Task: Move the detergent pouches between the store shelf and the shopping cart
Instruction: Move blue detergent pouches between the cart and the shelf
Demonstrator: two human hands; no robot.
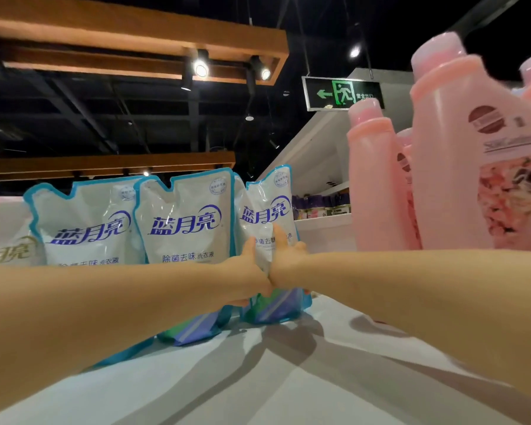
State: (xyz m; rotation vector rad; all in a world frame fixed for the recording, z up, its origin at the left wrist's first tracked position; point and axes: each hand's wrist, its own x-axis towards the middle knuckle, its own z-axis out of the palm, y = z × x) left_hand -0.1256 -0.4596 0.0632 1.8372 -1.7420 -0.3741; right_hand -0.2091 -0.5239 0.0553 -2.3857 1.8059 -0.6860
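White shelf (288, 378) fills lower frame, our forearms stretched over it. Pink bottles (457, 179) crowd right of frame. Three detergent pouches stand upright in row at centre: left pouch (86, 228), middle pouch (184, 222), rightmost pouch (267, 207). Rightmost pouch is straight ahead of us, long axis vertical, just beside middle pouch. Left hand (249, 271) grips its left edge. Right hand (288, 256) grips its right edge, thumb across front. Hands level, neither nearer. Cart not in view. We judge next move calls for a straight lift.
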